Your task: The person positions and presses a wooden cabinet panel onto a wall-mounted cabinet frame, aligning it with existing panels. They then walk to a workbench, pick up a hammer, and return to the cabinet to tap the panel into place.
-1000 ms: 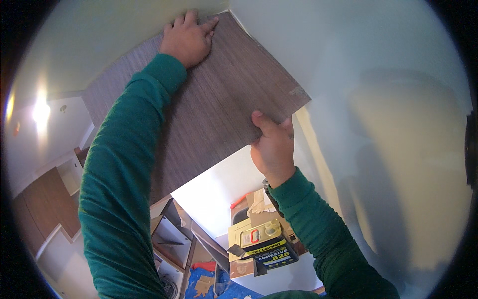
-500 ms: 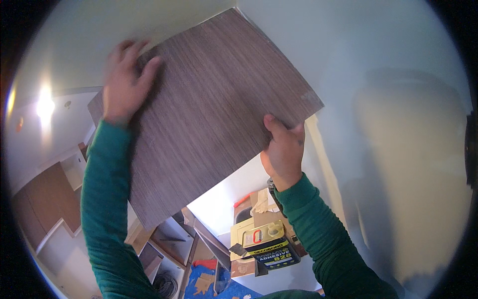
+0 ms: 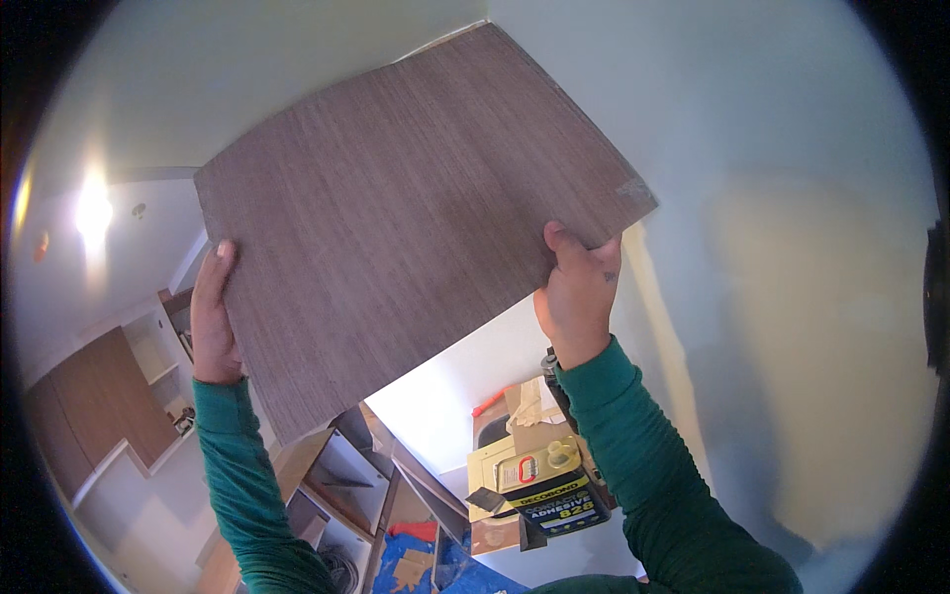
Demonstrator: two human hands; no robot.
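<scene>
A brown wood-grain panel (image 3: 406, 218) is held up overhead at a tilt, its far corner close to where the walls meet the ceiling. My left hand (image 3: 215, 315) grips the panel's left edge, thumb on the face and fingers hidden behind it. Near the lower right corner, my right hand (image 3: 579, 292) clasps the bottom edge, with the thumb on the front and the other fingers out of sight. A small pale scuffed patch marks the panel's right corner.
Below stands a black and yellow adhesive can (image 3: 551, 485) on a surface with cardboard pieces. White cabinet units (image 3: 346, 475) lie lower left, beside blue floor covering (image 3: 396, 554). A pale wall (image 3: 811, 297) borders the right. A bright lamp (image 3: 94, 210) shines at left.
My left hand has come down from the panel's upper left to its left edge and closed on it. The panel and my right hand have shifted slightly right.
</scene>
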